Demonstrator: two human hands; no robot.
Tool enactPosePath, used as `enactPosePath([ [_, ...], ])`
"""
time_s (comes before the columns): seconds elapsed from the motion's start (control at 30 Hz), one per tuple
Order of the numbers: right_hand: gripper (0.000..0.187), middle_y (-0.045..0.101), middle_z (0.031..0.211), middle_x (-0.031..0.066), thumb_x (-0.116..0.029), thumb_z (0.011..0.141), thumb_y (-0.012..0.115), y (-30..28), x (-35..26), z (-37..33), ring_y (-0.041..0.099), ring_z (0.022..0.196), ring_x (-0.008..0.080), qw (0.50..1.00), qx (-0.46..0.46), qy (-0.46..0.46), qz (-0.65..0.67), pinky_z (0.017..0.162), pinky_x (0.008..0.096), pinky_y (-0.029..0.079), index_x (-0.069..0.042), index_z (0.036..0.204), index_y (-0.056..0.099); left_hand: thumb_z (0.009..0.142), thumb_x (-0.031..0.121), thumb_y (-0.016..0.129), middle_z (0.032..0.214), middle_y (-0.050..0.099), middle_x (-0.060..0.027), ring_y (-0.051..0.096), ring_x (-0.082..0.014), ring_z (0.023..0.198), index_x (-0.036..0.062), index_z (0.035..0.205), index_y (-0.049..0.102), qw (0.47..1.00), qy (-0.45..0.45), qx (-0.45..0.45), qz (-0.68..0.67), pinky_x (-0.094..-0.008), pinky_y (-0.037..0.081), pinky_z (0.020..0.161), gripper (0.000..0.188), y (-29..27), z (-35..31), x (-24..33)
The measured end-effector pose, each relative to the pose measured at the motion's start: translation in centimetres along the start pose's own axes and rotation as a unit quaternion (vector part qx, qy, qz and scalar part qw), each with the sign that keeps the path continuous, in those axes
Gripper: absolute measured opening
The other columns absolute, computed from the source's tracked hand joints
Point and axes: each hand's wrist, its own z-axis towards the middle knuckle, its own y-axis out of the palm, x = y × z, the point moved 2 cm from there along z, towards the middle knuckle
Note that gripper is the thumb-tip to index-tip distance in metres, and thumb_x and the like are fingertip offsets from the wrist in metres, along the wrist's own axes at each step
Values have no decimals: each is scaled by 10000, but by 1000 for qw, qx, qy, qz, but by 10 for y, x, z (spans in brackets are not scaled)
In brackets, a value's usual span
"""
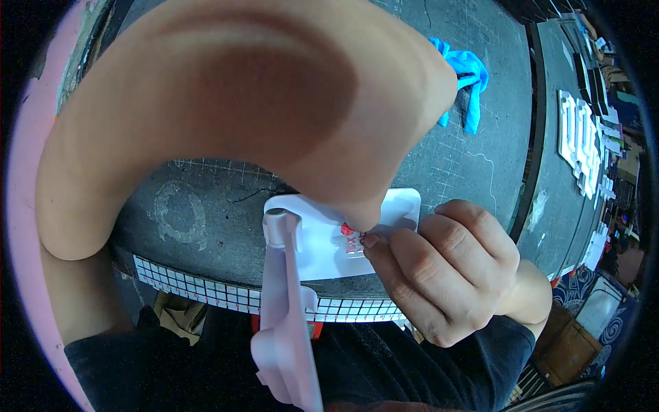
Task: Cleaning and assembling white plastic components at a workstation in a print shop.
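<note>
A white plastic plate (316, 257) with rounded corners lies on the dark mat before me. Over it is a small clear label with red print (353, 244). My left arm sweeps across the upper left, close to the camera, and my left hand (391, 130) comes down from above, its back hiding most fingers. One left fingertip rests at the label's top. From the right, my right hand (453, 275) is closed, with thumb and forefinger pinched at the label's right edge. A tall white plastic part (281, 309) stands upright at the plate's left, nearer me.
A crumpled blue cloth (470, 72) lies at the far right of the scratched dark mat (226, 226). Along its near edge runs a white gridded ruler strip (206, 292). Several white plastic parts (580, 141) sit on the other table to the right.
</note>
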Motion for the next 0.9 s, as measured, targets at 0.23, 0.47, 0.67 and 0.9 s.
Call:
enactPosePath([
  [0.23, 429, 652, 819, 63, -250, 603, 690, 0, -2, 0, 615, 720, 187, 1000, -3, 10, 0, 648, 340, 523, -8, 924, 841, 598, 172, 938, 696, 707, -65, 703, -237, 656, 63, 715, 719, 999, 8, 20, 42, -344, 529, 579, 271, 0, 3, 3],
  [0.47, 391, 650, 810, 56, -241, 615, 711, 2, -1, -1, 615, 713, 182, 1000, 13, 1, -3, 641, 338, 520, -14, 905, 841, 593, 174, 942, 719, 713, -55, 702, -235, 670, 72, 728, 709, 990, -62, -78, -103, -341, 528, 588, 287, 1, 19, -20],
  [0.67, 367, 652, 808, 55, -229, 621, 726, 2, -2, 0, 616, 710, 182, 1000, 9, 11, 5, 640, 339, 520, -15, 897, 839, 592, 176, 944, 718, 714, -54, 704, -232, 670, 71, 728, 714, 993, -62, -85, -53, -343, 533, 592, 287, 0, 18, -16],
  [0.9, 354, 653, 806, 56, -221, 631, 729, 3, -1, -1, 622, 713, 181, 1000, 14, 6, 6, 638, 339, 519, -16, 899, 836, 592, 178, 946, 713, 716, -55, 707, -228, 672, 68, 726, 719, 995, -38, -64, -62, -345, 540, 596, 286, 0, 18, -20],
])
